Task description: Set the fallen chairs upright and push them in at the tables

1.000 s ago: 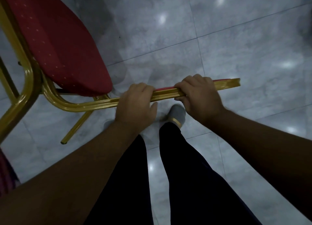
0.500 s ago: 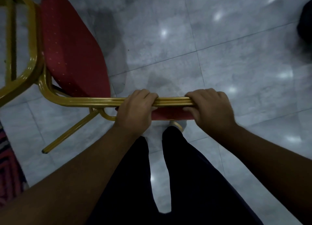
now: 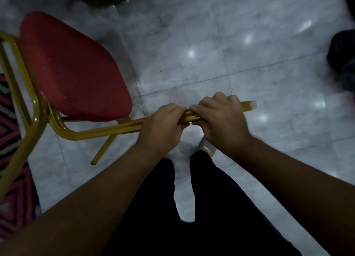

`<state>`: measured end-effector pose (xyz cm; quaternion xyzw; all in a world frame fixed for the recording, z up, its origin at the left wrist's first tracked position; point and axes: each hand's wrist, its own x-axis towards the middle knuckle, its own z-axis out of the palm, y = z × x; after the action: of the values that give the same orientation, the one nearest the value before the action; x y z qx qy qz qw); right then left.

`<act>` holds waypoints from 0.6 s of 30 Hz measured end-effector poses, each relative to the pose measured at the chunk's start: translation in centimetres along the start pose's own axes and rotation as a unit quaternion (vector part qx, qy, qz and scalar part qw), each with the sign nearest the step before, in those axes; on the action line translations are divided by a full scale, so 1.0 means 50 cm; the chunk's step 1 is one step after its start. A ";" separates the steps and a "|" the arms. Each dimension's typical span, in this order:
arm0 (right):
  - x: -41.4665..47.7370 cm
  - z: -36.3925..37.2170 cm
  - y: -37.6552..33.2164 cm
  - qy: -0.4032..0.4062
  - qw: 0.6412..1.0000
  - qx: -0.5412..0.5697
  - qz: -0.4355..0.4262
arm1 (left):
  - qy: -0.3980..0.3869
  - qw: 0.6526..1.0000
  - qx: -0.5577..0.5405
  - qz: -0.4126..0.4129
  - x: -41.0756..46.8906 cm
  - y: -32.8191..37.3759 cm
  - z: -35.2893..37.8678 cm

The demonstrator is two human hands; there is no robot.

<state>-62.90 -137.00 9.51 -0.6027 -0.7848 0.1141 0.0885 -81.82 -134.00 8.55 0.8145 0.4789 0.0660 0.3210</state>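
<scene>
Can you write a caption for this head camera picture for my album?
Both hands, left hand and right hand, grip the gold top rail of a red-cushioned chair over a grey tiled floor.

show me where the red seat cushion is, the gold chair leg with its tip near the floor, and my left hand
red seat cushion (image 3: 73, 73): head view, middle of the fabric.
gold chair leg (image 3: 103, 149): head view, mid-shaft.
left hand (image 3: 163, 127): head view, back of the hand.

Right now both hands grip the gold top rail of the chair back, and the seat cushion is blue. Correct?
Not quite. The head view shows the seat cushion is red, not blue. The rest holds: the left hand and right hand both grip the gold top rail of the chair back.
</scene>
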 end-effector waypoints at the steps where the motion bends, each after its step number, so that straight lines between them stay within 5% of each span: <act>1: 0.018 -0.022 -0.017 0.009 1.000 -0.009 -0.013 | 0.020 1.000 -0.007 0.002 -0.006 -0.001 -0.023; 7: 0.142 -0.193 -0.149 0.066 0.993 -0.013 -0.102 | 0.187 0.981 -0.055 -0.026 -0.086 -0.029 -0.196; 11: 0.180 -0.280 -0.152 0.078 0.994 0.048 -0.051 | 0.258 0.959 -0.093 -0.069 -0.148 -0.048 -0.315; 18: 0.274 -0.320 -0.233 0.032 0.974 0.165 -0.155 | 0.267 0.951 -0.108 -0.113 -0.208 -0.043 -0.454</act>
<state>-72.80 -125.47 28.18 -0.4546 -0.8357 0.2070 0.2284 -98.36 -131.39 27.18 0.6679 0.6264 0.2957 0.2722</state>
